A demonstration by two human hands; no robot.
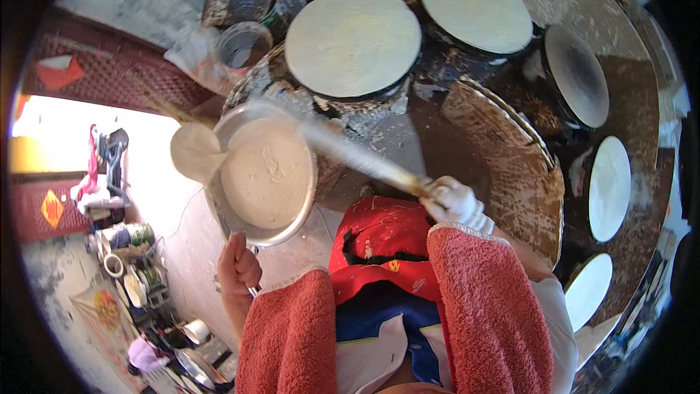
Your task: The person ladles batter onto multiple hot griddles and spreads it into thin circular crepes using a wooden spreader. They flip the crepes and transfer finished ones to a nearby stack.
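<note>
My left hand (pixel 239 271) is closed in a fist round a thin metal handle, apparently the ladle's. The batter-coated ladle (pixel 195 152) is tilted over the left rim of a metal basin (pixel 310 204), and batter runs from its lip. Pale, thick batter (pixel 266 175) lies in the basin. My right hand (pixel 453 203), in a white glove, grips the wooden end of a long, flat stick (pixel 364 160). The stick is pale and blurred by motion. Its far end reaches the basin's right rim; whether it touches cannot be made out.
Round griddles stand in an arc; pale sheets cover the far left griddle (pixel 353 42), the far middle one (pixel 475 9) and others at right. A dark griddle (pixel 576 76) shows no sheet. A worn curved board (pixel 503 153) lies right. A bucket (pixel 244 47) stands behind the basin.
</note>
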